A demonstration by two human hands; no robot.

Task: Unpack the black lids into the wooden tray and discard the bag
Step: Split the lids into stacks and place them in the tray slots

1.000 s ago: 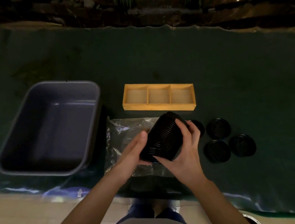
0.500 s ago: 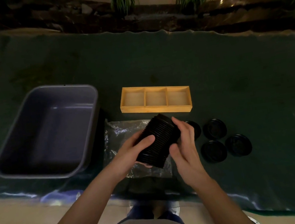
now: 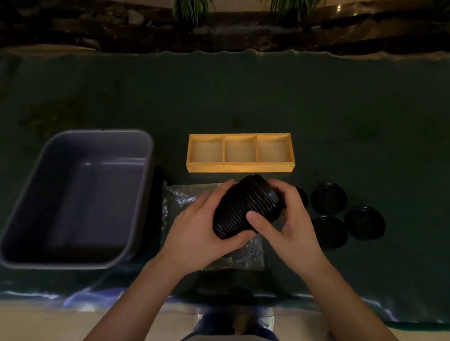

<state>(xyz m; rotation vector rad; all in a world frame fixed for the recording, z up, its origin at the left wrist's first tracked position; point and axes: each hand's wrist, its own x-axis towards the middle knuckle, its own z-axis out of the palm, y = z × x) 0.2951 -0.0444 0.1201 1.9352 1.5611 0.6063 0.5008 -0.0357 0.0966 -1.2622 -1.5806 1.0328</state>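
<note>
A ribbed stack of black lids (image 3: pixel 241 210) lies tilted between both hands above the table. My left hand (image 3: pixel 198 234) cups its lower left side. My right hand (image 3: pixel 285 219) grips the upper right end, thumb on the ribs. Under the hands lies the clear plastic bag (image 3: pixel 182 202), crumpled flat on the table. The wooden tray (image 3: pixel 242 165) with three compartments stands just behind, and nothing is in them. Several loose black lids (image 3: pixel 328 199) lie on the table to the right of my right hand; one is partly hidden behind it.
A grey plastic bin (image 3: pixel 77 197), with nothing inside, stands at the left beside the bag. The table is covered with a dark green sheet (image 3: pixel 356 123). Plants and a dark ledge run along the far edge. My legs and shoes show below the near edge.
My left hand has slid further round the stack's lower end. My right hand has shifted up to the stack's top end. The stack has stayed over the bag, slightly turned.
</note>
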